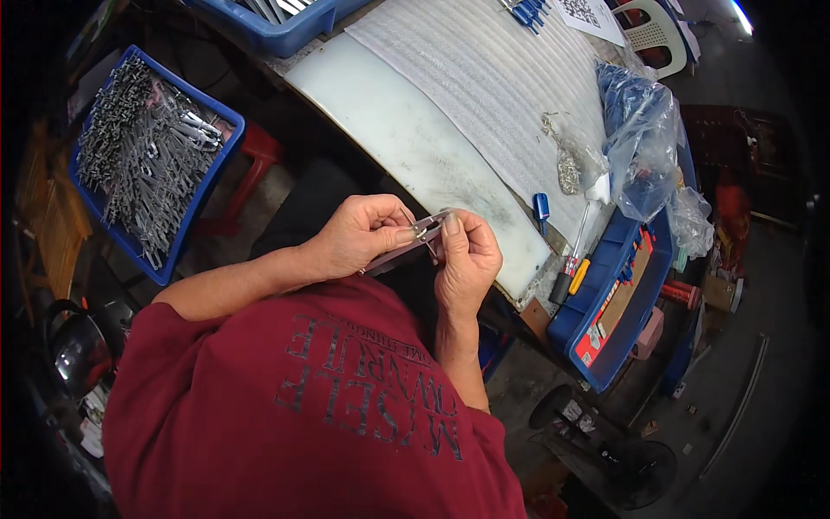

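Close in front of my body, both hands grip a slim grey metal bracket (426, 228) that has a small brass-coloured piece at its middle. My left hand (359, 235) pinches it between thumb and fingers, and part of the strip slants down below that palm. At the upper right end, my right hand (467, 257) presses with its thumb on top and fingers curled beneath. The fingers cover much of the bracket, so its full shape is hidden. Just beyond my hands lies the near edge of a scuffed white board (415, 138) on the table.
A blue tray (194, 221) heaped with metal pieces (156, 156) stands at left beside a red stool (261, 151). Ribbed foam sheet (467, 73) covers the table, with small metal parts (568, 169). At right are a screwdriver (565, 281), a blue bin (618, 368) and plastic bags (644, 164).
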Demonstrator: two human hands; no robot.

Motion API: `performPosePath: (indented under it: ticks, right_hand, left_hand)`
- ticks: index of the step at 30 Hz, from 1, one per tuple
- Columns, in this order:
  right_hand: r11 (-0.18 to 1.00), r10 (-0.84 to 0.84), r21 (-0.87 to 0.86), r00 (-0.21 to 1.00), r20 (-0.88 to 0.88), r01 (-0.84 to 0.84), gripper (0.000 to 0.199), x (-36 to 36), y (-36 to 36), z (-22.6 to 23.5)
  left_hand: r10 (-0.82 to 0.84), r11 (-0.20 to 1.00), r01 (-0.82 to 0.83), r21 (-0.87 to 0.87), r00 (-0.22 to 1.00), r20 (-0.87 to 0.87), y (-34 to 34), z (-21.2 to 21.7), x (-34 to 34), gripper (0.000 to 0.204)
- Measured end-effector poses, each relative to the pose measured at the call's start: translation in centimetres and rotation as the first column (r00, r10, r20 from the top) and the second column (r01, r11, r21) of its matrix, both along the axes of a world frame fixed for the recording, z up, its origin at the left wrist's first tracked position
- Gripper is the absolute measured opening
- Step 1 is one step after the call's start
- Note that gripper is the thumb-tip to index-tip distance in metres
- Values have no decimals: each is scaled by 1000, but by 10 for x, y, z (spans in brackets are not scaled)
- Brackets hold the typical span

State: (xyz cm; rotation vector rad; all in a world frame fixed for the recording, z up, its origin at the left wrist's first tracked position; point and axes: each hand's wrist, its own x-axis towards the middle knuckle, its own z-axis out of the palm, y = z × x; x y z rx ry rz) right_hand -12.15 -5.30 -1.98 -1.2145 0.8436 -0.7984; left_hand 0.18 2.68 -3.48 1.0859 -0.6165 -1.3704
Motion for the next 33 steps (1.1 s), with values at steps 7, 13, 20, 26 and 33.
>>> performPosePath:
  ticks: [7, 13, 20, 26, 33]
  right_hand:
    - [999, 44, 8, 999, -28, -44, 16, -10, 5, -9]
    - [992, 127, 12, 987, -94, -127, 14, -10, 10, -8]
    - [984, 159, 90, 985, -63, -153, 9, -9, 14, -6]
    - [987, 162, 39, 983, -86, -159, 9, -9, 15, -8]
    - [990, 141, -4, 985, -103, -143, 10, -7, 18, -10]
  left_hand:
    - [10, 999, -7, 43, 998, -60, -1, -1, 2, 11]
    - [25, 999, -24, 38, 999, -43, -2, -1, 1, 10]
    - [41, 999, -40, 17, 996, -82, -1, -3, -1, 9]
    - [60, 996, -62, -59, 997, -41, -2, -1, 0, 10]
    - [73, 994, -75, -80, 997, -16, -1, -3, 0, 10]
